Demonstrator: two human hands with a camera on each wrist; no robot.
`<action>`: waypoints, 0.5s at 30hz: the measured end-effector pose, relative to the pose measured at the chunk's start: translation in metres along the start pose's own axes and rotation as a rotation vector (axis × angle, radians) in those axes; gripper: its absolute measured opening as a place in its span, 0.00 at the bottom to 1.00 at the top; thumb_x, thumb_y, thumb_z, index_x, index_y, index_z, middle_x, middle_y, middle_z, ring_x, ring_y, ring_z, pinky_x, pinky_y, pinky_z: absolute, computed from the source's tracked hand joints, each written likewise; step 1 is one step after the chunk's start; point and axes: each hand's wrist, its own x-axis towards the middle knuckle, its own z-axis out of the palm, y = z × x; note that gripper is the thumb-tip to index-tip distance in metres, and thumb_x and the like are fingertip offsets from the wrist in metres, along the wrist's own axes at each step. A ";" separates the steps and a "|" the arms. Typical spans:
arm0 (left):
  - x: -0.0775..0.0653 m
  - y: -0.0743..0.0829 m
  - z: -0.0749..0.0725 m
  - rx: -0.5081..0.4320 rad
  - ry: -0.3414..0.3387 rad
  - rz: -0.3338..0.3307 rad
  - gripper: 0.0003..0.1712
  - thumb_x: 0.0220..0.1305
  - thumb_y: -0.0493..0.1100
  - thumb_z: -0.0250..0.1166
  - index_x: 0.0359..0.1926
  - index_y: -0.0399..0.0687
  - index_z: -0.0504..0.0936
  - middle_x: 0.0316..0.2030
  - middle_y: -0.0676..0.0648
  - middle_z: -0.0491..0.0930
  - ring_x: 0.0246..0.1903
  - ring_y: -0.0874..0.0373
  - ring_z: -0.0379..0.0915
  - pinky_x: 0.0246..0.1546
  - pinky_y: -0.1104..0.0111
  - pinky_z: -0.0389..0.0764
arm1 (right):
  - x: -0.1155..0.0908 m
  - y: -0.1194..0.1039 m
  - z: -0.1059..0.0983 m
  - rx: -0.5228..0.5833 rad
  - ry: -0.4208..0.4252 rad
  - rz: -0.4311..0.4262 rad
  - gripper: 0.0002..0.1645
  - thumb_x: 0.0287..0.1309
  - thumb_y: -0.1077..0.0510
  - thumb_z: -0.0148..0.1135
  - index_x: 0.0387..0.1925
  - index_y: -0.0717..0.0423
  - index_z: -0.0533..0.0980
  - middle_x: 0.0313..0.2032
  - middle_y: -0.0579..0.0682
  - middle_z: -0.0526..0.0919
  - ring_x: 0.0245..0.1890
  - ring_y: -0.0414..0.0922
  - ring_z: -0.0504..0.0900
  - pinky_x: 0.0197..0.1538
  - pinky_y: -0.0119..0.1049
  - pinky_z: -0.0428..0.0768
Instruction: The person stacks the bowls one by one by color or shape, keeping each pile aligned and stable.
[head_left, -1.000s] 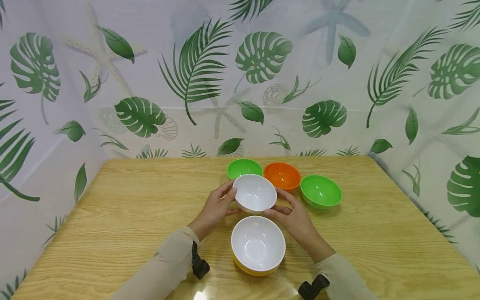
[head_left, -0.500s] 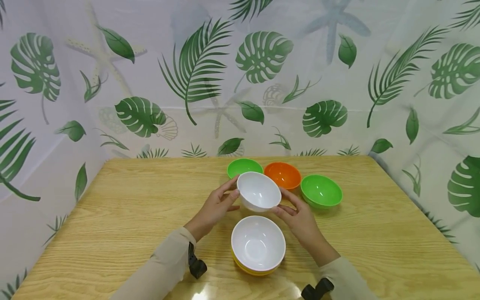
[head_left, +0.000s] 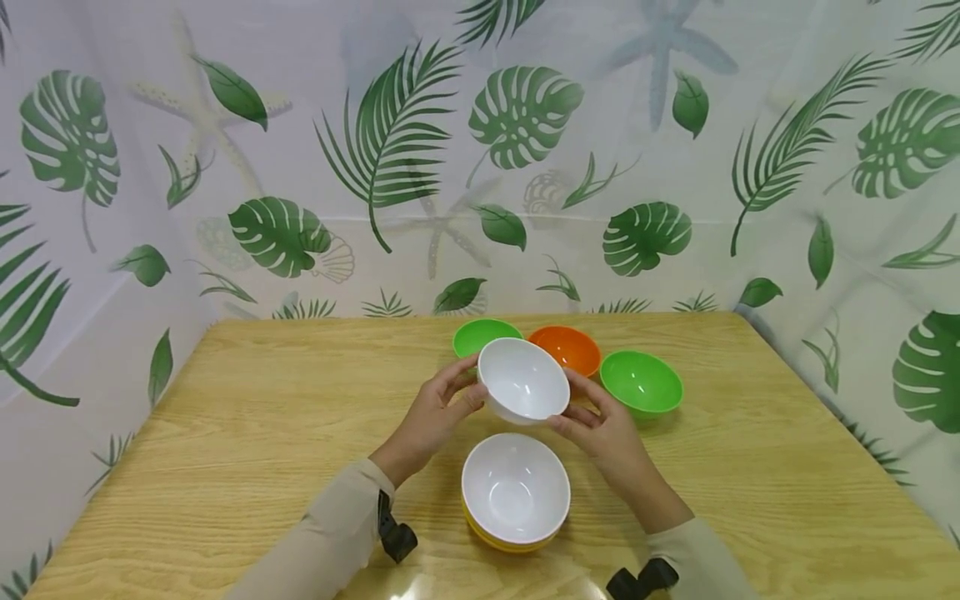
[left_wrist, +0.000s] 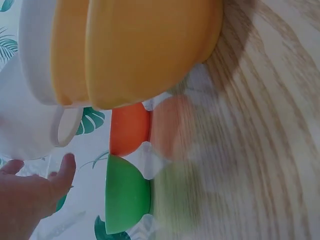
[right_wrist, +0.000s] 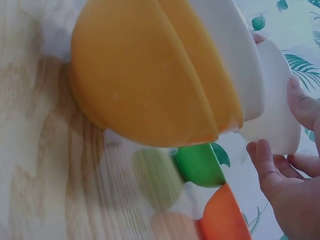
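Observation:
A small white bowl is held up between both hands, tilted so its inside faces the head camera. My left hand grips its left side, thumb near the front of the rim and fingers behind. On the other side my right hand pinches it with thumb and fingers. Just below, nearer the person, stands a stack of bowls with another white bowl on top. Two yellow bowls sit nested under that one, as the right wrist view shows. In both wrist views the stack partly hides the held bowl.
Behind the held bowl, a green bowl, an orange bowl and a second green bowl stand along the back of the wooden table. A leaf-patterned sheet hangs at the table's back edge.
The held white bowl has moved slightly right and up, with its tilt shifting to the right. Both hands have moved along with it. The stack and the back bowls stay put.

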 end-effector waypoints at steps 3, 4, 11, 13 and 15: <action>-0.001 0.001 0.000 0.029 0.011 0.012 0.31 0.63 0.44 0.60 0.66 0.44 0.64 0.66 0.48 0.60 0.63 0.57 0.56 0.59 0.62 0.63 | -0.002 -0.001 0.000 0.017 -0.002 -0.015 0.40 0.52 0.65 0.64 0.66 0.62 0.59 0.58 0.57 0.63 0.51 0.44 0.75 0.50 0.38 0.74; -0.001 0.002 0.001 0.022 0.011 0.016 0.32 0.62 0.44 0.60 0.66 0.44 0.64 0.66 0.48 0.60 0.63 0.58 0.56 0.59 0.63 0.63 | -0.003 -0.002 0.000 0.022 -0.005 -0.020 0.40 0.52 0.66 0.64 0.66 0.62 0.59 0.58 0.57 0.63 0.51 0.44 0.75 0.50 0.38 0.74; -0.006 0.009 -0.001 -0.029 -0.037 0.016 0.39 0.61 0.43 0.62 0.70 0.42 0.56 0.63 0.44 0.62 0.60 0.54 0.60 0.53 0.66 0.70 | -0.009 -0.008 -0.001 -0.010 -0.040 -0.049 0.41 0.53 0.65 0.64 0.67 0.61 0.58 0.62 0.58 0.63 0.51 0.46 0.74 0.50 0.38 0.75; -0.008 0.012 -0.001 0.013 -0.065 0.029 0.41 0.61 0.44 0.61 0.71 0.44 0.54 0.63 0.46 0.61 0.60 0.55 0.60 0.53 0.66 0.70 | -0.010 -0.010 -0.002 -0.043 -0.057 -0.061 0.42 0.53 0.65 0.64 0.68 0.62 0.57 0.62 0.59 0.63 0.52 0.47 0.73 0.50 0.38 0.75; -0.011 0.015 0.000 0.048 -0.097 0.061 0.40 0.62 0.43 0.60 0.71 0.46 0.54 0.64 0.47 0.59 0.60 0.55 0.59 0.54 0.66 0.70 | -0.011 -0.010 -0.002 -0.070 -0.072 -0.077 0.43 0.52 0.66 0.64 0.68 0.62 0.57 0.62 0.60 0.64 0.53 0.48 0.73 0.50 0.38 0.75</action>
